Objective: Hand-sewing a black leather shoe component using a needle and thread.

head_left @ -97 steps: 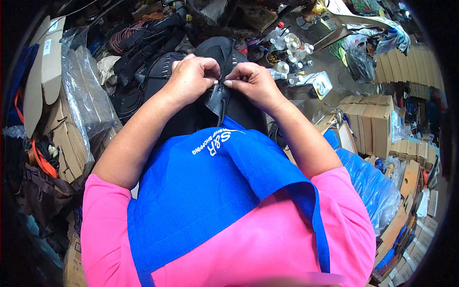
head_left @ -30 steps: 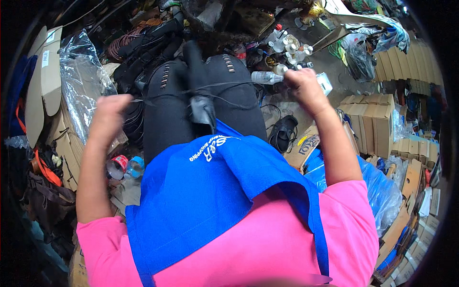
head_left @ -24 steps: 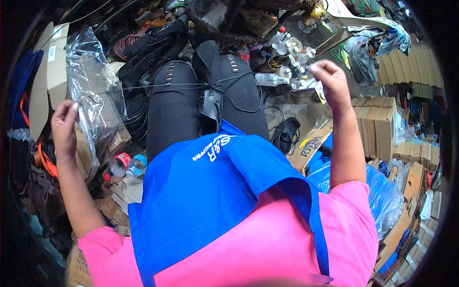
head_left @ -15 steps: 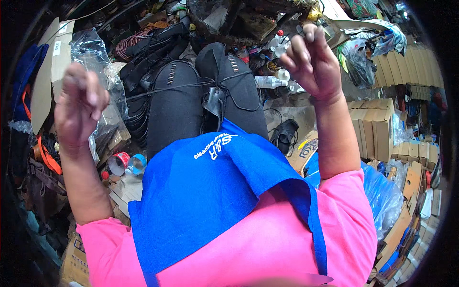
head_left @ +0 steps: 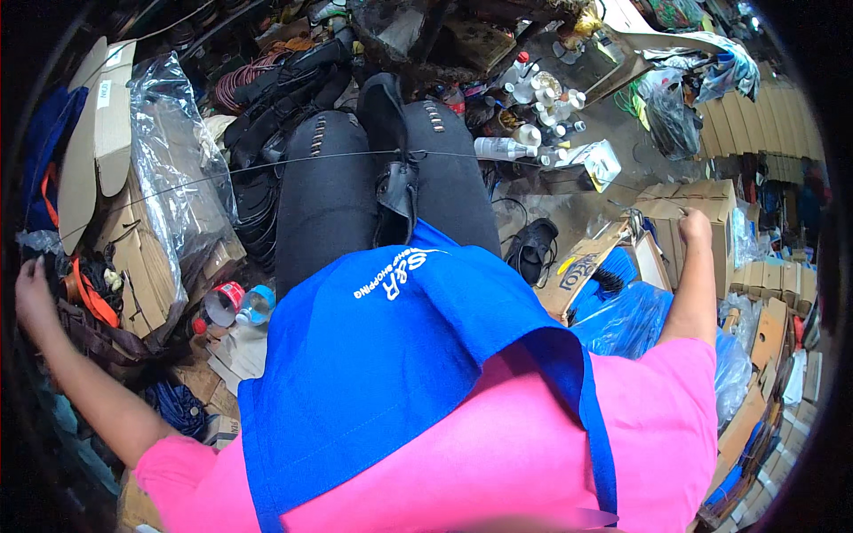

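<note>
Black shoe (head_left: pixel 395 188) between our knees (head_left: pixel 324 191). Our left hand (head_left: pixel 35 293) well left, right hand (head_left: pixel 696 229) well right, both pinching its taut thread (head_left: pixel 329 155). Cardboard (head_left: pixel 111 147) edges left of shoe; bottles (head_left: pixel 503 148) right.

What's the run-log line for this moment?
left hand: out left, grip unclear; right hand: out right, closed on black cord; cord: straight across thighs; black piece: between thighs

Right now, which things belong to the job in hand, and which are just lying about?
Apparently in use: black piece between your thighs; black cord, drawn taut toward left hand and right hand.
Apparently lying about: clear bottle; red-labelled bottle; plastic sheet; tan cardboard.
</note>
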{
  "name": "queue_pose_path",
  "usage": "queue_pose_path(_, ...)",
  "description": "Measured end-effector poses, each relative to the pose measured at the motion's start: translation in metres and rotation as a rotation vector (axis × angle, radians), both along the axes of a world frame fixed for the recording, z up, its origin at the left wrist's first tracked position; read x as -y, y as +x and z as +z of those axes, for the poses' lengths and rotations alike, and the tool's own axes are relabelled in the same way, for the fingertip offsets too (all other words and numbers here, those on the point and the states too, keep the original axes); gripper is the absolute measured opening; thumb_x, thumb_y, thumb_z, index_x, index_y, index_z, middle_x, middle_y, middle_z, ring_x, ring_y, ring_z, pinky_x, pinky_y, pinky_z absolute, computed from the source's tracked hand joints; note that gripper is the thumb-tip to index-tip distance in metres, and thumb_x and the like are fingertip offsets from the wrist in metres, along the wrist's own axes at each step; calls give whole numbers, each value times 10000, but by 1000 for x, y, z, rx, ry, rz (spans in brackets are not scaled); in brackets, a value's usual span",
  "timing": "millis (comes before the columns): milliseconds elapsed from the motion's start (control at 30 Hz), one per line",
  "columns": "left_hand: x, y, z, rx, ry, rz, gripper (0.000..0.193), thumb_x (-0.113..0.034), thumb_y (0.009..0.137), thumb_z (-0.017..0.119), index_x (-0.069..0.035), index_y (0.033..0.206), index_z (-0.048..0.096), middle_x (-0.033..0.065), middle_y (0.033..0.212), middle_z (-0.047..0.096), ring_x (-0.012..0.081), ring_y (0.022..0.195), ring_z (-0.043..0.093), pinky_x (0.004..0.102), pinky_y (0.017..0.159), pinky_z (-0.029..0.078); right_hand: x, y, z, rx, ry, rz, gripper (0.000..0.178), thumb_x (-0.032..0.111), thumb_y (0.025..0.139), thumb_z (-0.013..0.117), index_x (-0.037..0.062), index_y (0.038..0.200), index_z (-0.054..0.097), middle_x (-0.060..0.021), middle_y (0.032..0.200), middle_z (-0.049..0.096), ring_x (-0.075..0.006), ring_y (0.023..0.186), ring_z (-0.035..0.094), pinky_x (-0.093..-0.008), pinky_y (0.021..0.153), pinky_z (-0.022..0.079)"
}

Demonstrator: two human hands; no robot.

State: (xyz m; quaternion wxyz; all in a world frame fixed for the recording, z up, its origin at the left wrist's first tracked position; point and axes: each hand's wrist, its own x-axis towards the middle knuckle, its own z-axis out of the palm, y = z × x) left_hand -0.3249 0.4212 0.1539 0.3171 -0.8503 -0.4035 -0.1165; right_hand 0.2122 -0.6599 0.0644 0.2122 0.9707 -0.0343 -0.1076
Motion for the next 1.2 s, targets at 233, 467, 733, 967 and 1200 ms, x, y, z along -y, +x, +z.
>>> queue_pose_path(233,381,247,-100,222,-1093,-984,422,14,801,593,-116,1201,625,127,1115,637,248,1033,618,328,907,474,-276,-89,-37,-574,1123,251,561,248,881,662,135,1391,458,-87,1230,595,-159,1033,574,-310,912,454)
queue_pose_path(467,420,285,-127,67,-1625,-831,218,-121,891,603,-16,1081,611,54,872,613,111,830,558,267,778,455,-389,-124,-40,-777,1345,347,203,228,900,645,45,985,621,16,884,611,-69,847,522,-252,774,439)
queue_pose_path(733,368,270,-155,323,-1554,-760,221,-202,886,619,-1,977,641,71,901,632,150,877,581,280,795,459,-354,-96,-59,-580,1301,471,219,232,927,588,16,960,600,-21,812,539,-101,774,488,-264,719,439)
queue_pose_path(967,444,331,-97,140,-1270,-1236,557,-111,660,796,-104,1185,609,101,1308,534,297,1196,519,353,991,437,-379,-97,-32,-452,1350,620,237,61,875,592,91,1097,672,-43,951,616,-132,885,599,-267,774,491)
queue_pose_path(1200,450,371,-107,-128,-1242,-1219,388,-173,636,818,-46,961,649,105,1044,569,293,998,582,364,880,475,-407,-91,-42,-370,1252,885,118,61,816,672,67,934,674,-66,891,600,-196,880,603,-310,780,488)
